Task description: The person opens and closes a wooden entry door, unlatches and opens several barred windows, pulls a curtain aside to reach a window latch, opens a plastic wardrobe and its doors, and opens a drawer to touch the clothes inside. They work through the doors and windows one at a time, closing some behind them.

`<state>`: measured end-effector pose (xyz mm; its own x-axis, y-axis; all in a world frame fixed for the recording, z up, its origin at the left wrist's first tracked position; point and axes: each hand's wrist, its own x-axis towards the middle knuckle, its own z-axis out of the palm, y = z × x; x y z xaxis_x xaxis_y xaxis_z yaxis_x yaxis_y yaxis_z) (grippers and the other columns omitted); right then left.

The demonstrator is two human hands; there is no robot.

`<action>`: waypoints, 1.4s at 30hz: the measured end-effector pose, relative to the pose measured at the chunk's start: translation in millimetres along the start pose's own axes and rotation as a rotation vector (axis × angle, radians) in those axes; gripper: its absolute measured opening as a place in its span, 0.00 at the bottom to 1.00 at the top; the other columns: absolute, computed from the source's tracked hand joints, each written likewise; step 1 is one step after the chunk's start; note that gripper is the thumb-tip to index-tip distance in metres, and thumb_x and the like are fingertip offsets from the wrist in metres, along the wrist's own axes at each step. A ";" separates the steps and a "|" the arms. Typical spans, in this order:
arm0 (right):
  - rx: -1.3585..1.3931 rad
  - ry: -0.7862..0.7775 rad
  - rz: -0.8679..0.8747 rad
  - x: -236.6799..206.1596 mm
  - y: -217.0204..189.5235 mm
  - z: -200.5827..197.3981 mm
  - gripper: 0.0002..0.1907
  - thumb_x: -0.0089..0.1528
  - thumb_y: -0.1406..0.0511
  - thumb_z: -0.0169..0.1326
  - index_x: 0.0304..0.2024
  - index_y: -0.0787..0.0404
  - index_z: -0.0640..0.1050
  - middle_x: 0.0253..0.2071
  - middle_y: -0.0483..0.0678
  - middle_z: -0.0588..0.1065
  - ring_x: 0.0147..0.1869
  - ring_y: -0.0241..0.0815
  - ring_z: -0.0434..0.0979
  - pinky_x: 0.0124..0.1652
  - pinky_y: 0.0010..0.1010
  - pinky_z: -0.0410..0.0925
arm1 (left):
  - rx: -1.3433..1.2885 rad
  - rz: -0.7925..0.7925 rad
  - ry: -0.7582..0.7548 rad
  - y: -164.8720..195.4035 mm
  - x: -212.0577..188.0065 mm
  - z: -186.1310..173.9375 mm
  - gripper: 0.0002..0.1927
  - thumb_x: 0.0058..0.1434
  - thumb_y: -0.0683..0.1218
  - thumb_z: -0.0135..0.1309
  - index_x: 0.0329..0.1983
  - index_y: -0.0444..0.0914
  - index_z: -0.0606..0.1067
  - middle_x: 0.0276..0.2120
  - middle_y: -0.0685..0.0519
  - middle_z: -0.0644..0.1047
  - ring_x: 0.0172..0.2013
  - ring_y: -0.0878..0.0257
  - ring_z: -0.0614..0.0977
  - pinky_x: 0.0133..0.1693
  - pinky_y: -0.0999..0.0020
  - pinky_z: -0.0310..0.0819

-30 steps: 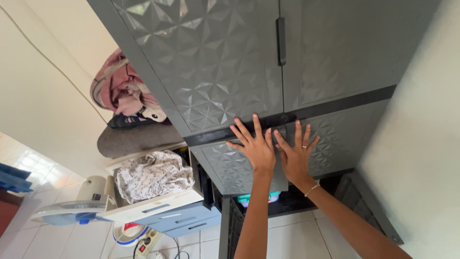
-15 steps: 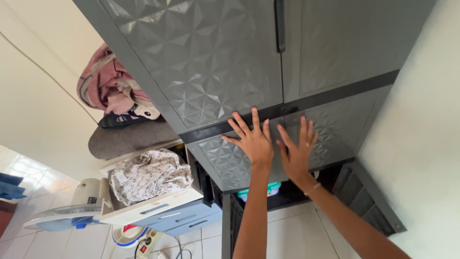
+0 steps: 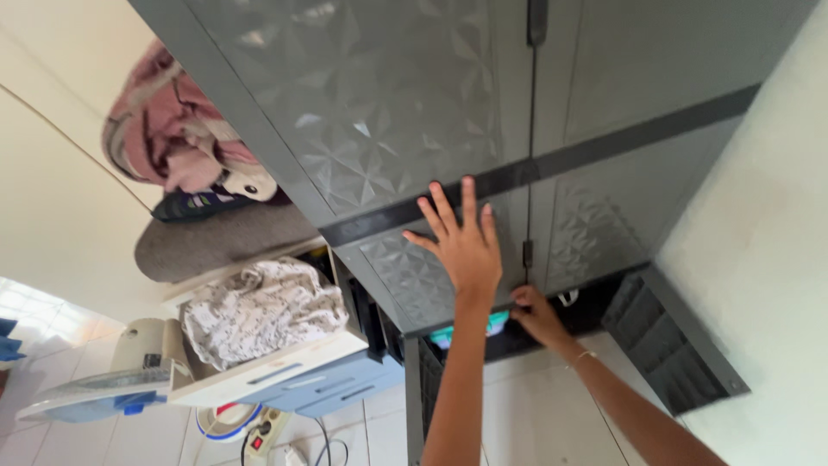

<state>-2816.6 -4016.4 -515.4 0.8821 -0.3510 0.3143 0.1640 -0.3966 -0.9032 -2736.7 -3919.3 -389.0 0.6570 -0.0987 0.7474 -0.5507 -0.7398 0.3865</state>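
A tall grey plastic cabinet (image 3: 414, 103) with faceted door panels fills the upper view. My left hand (image 3: 461, 246) lies flat with its fingers spread on the lower left door (image 3: 405, 276), just below the dark band. Lower down, my right hand (image 3: 539, 315), with a thin bracelet on its wrist, has its fingers curled around the bottom edge of that door by the centre seam. Beneath the doors is a dark open compartment (image 3: 604, 306) with something teal (image 3: 470, 328) inside. A lower door (image 3: 673, 354) hangs open at the right.
Left of the cabinet stands a drawer unit (image 3: 285, 375) with a crumpled patterned cloth (image 3: 259, 311) on top. Beside it are a grey padded board (image 3: 216, 242), a pink bundle of clothes (image 3: 172, 138), a white and blue appliance (image 3: 95, 393), and a power strip with cables (image 3: 267, 427) on the tiled floor.
My right hand has dropped from flat on the door to its bottom edge. My left hand stays pressed on the panel. The view has shifted closer.
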 end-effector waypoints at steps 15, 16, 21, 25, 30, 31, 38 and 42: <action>-0.985 0.259 0.557 -145.0 127.9 -157.8 0.28 0.69 0.54 0.47 0.72 0.46 0.67 0.61 0.65 0.69 0.63 0.66 0.70 0.54 0.61 0.64 | 0.364 -1.341 -0.715 -179.5 -291.6 -33.7 0.27 0.80 0.60 0.24 0.69 0.47 0.69 0.64 0.49 0.77 0.64 0.50 0.77 0.66 0.39 0.59; -0.860 0.239 0.562 -145.3 127.3 -147.6 0.27 0.70 0.54 0.46 0.72 0.45 0.67 0.59 0.64 0.70 0.60 0.65 0.73 0.50 0.58 0.69 | 0.364 -1.321 -0.654 -173.1 -299.8 -28.9 0.25 0.80 0.59 0.25 0.70 0.49 0.67 0.64 0.49 0.76 0.63 0.50 0.77 0.63 0.41 0.62; -0.426 0.323 0.670 -110.7 111.0 -72.8 0.30 0.61 0.58 0.62 0.63 0.55 0.67 0.53 0.60 0.73 0.53 0.56 0.76 0.48 0.48 0.73 | 0.319 -1.371 -0.452 -124.1 -294.5 8.3 0.23 0.73 0.56 0.32 0.71 0.59 0.59 0.62 0.49 0.71 0.59 0.48 0.74 0.53 0.40 0.67; 0.092 0.330 0.883 -72.2 102.0 -45.8 0.24 0.63 0.68 0.56 0.58 0.54 0.62 0.51 0.59 0.74 0.53 0.51 0.76 0.52 0.45 0.74 | 0.112 -1.321 -0.438 -95.1 -275.5 35.7 0.32 0.72 0.62 0.39 0.77 0.61 0.47 0.62 0.32 0.64 0.47 0.41 0.77 0.43 0.53 0.77; 0.647 0.338 0.856 -24.0 118.3 -31.7 0.16 0.67 0.71 0.42 0.56 0.51 0.65 0.53 0.47 0.68 0.56 0.47 0.72 0.55 0.51 0.72 | -1.405 -1.815 -0.081 -84.4 -225.2 98.7 0.61 0.56 0.87 0.12 0.76 0.41 0.54 0.54 0.43 0.78 0.19 0.61 0.59 0.24 0.69 0.59; 0.699 0.346 0.884 -17.0 123.4 -28.8 0.14 0.68 0.69 0.42 0.55 0.53 0.64 0.51 0.50 0.68 0.56 0.49 0.72 0.57 0.53 0.71 | -1.485 -1.830 -0.094 -83.8 -216.5 110.4 0.64 0.51 0.88 0.08 0.78 0.42 0.46 0.56 0.42 0.76 0.19 0.60 0.59 0.25 0.69 0.55; 0.947 0.168 0.756 -7.0 150.7 -28.2 0.15 0.64 0.69 0.48 0.53 0.51 0.66 0.51 0.45 0.69 0.58 0.44 0.70 0.58 0.52 0.67 | -1.551 -1.614 0.104 -80.7 -192.2 151.6 0.57 0.55 0.83 0.06 0.78 0.49 0.50 0.47 0.53 0.71 0.34 0.63 0.70 0.41 0.68 0.71; 0.902 0.006 0.558 -33.3 154.8 -25.4 0.16 0.64 0.67 0.50 0.53 0.49 0.67 0.52 0.41 0.70 0.59 0.39 0.69 0.57 0.47 0.65 | -1.102 -1.617 -0.174 -82.9 -218.6 137.1 0.36 0.70 0.63 0.25 0.77 0.67 0.28 0.46 0.52 0.71 0.47 0.60 0.70 0.52 0.53 0.71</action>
<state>-2831.8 -4087.7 -658.2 0.9318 -0.2944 -0.2125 0.0057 0.5971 -0.8022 -2764.1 -3927.7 -658.5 0.7859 0.0268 -0.6177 0.5349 0.4716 0.7011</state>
